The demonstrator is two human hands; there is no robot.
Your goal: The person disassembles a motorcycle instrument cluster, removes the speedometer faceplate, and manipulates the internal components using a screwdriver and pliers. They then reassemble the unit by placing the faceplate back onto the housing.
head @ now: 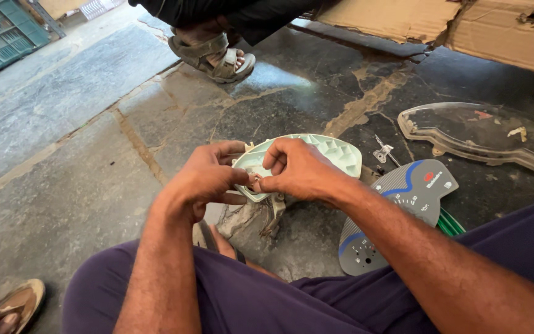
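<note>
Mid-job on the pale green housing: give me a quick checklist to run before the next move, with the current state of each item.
1. Both hands on the pale green housing: ok; left hand and right hand grip its near edge.
2. Small part pinched between the fingertips: cannot tell, too small to make out.
3. Grey dial face within sight on the floor: ok.
4. Clear lens cover apart from the hands: ok.
5. Small metal bracket lying loose: ok, beside the housing.
6. Other person's sandalled foot away from the work: ok.

Purple trousers [248, 303], brown sandal [10, 306], bare forearms.
</note>
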